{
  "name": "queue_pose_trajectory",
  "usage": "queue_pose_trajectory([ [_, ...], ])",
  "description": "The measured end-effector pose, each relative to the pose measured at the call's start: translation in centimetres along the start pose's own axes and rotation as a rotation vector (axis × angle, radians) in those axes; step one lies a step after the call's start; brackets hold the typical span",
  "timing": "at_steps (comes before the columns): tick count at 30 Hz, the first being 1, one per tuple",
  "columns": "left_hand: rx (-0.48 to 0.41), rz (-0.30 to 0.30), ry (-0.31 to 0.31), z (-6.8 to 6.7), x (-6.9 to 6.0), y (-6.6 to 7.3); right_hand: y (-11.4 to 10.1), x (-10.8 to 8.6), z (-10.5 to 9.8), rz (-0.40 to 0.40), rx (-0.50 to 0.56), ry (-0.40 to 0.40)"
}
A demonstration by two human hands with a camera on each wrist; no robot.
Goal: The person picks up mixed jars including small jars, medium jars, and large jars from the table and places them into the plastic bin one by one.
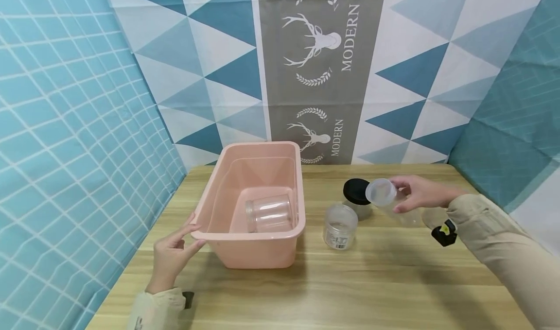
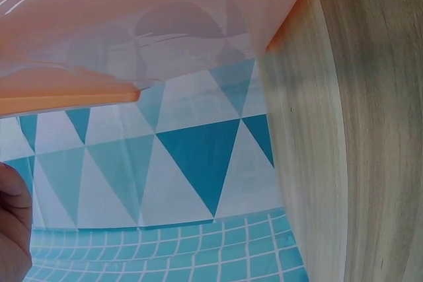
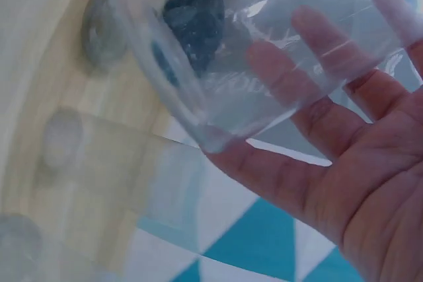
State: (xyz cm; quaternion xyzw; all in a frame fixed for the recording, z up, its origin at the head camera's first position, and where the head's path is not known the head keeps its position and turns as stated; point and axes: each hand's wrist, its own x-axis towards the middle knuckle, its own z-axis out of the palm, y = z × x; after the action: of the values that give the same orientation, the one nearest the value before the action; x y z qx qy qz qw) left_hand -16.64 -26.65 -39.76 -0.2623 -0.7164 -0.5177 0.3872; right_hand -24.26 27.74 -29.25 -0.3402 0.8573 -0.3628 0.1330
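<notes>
At its near left corner, my left hand (image 1: pixel 168 262) grips the rim of a pink plastic basin (image 1: pixel 253 252). One clear plastic jar (image 1: pixel 273 213) lies on its side inside the basin. My right hand (image 1: pixel 422 193) holds another clear plastic jar (image 1: pixel 379 193) above the table, tilted, with its round end toward the basin. In the right wrist view the fingers spread along the wall of this see-through jar (image 3: pixel 178 107). Just left of that hand stand a jar with a black lid (image 1: pixel 356 191) and a clear jar with a printed label (image 1: pixel 340 228).
A clear round container (image 1: pixel 430 218) shows partly behind the right sleeve. The wooden table (image 1: pixel 350 291) meets a patterned cloth wall (image 1: pixel 232 77) at the back and a blue tiled-print cloth (image 1: pixel 78 150) on the left.
</notes>
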Motion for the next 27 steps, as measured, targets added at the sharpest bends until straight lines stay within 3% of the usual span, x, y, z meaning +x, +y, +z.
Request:
queue_pose_trajectory([
  [6, -0.007, 0.001, 0.008, -0.4, -0.2, -0.2, -2.6, 0.9, -1.3, 0.027, -0.102, -0.028],
  [13, -0.063, 0.002, 0.013, -0.3, -0.2, -0.4, -3.6, 1.5, -1.6, 0.040, -0.258, -0.047],
  [21, -0.100, 0.021, 0.027, 0.2, 0.0, 0.0, -4.5, 2.3, -1.9, 0.054, -0.343, -0.075],
  [27, -0.068, 0.021, 0.028, 0.1, -0.2, -0.2, -4.9, 2.5, -2.0, 0.054, -0.367, -0.081],
])
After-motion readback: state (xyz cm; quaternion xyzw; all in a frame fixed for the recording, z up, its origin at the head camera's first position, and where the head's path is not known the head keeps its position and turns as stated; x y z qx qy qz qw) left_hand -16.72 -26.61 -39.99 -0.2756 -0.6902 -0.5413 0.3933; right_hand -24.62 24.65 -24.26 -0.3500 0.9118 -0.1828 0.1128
